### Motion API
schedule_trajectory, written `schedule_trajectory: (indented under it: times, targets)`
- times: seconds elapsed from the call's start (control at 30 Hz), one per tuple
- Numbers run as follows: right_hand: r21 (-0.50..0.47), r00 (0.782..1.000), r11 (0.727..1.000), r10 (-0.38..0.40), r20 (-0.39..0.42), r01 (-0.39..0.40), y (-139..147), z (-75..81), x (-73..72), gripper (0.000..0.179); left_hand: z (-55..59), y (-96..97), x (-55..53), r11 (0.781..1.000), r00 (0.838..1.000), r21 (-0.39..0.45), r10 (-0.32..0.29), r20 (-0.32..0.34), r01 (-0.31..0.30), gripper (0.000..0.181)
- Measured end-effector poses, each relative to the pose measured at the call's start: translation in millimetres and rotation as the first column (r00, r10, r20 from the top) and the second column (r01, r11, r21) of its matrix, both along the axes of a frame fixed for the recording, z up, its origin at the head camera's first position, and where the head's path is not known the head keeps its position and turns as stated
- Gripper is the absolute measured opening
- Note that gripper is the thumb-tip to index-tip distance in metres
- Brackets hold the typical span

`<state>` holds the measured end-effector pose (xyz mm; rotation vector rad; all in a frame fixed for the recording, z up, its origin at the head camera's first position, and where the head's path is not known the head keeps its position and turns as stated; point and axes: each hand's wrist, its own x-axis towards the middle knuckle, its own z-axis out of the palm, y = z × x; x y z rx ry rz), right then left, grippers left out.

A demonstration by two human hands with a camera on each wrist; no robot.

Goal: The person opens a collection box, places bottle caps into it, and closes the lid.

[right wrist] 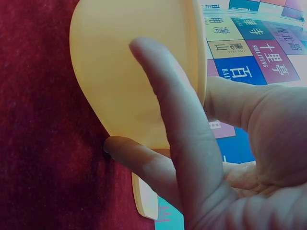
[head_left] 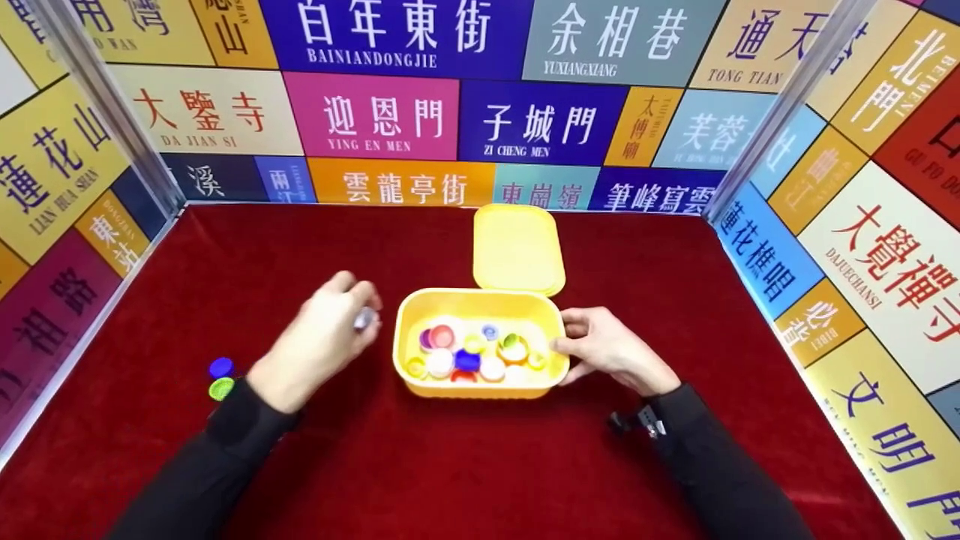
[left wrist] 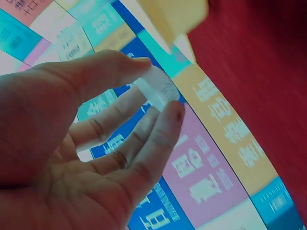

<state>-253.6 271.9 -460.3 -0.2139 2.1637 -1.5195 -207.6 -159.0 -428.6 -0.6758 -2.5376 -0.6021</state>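
My left hand (head_left: 319, 334) is to the left of a yellow plastic box (head_left: 480, 389) and pinches a small white bottle cap (left wrist: 159, 88) between thumb and fingertips. In the left wrist view that cap is clear of the table. Several caps lie inside the box, among them a pink cap (head_left: 442, 336), a dark blue cap (head_left: 467, 361) and a white cap (head_left: 492, 368). At the box's right end, my right hand (head_left: 611, 349) grips the wall, its thumb at the rim and its fingers against the outside, as the right wrist view shows.
A yellow lid (head_left: 517, 247) lies behind the box on the dark red cloth (head_left: 450, 472). Left of my left forearm are a blue cap (head_left: 221, 367) and a green cap (head_left: 222, 388). Panels with printed signs (head_left: 375, 116) wall in the back and sides.
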Motion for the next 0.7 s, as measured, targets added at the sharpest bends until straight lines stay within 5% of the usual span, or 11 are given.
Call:
schedule_trajectory:
  times: [0.47,0.7]
  targets:
    - [-0.016,1.000,1.000,0.000,0.002,0.000,1,-0.2,-0.8,0.049,-7.0,77.0,-7.9,0.982,0.983,-0.055,-0.182,0.008,0.182,0.016]
    - [-0.012,1.000,1.000,-0.004,0.007,0.004,1,-1.0,0.1,0.049,-9.7,97.9,-7.8,0.974,0.981,-0.121,-0.188,0.056,0.194,0.018]
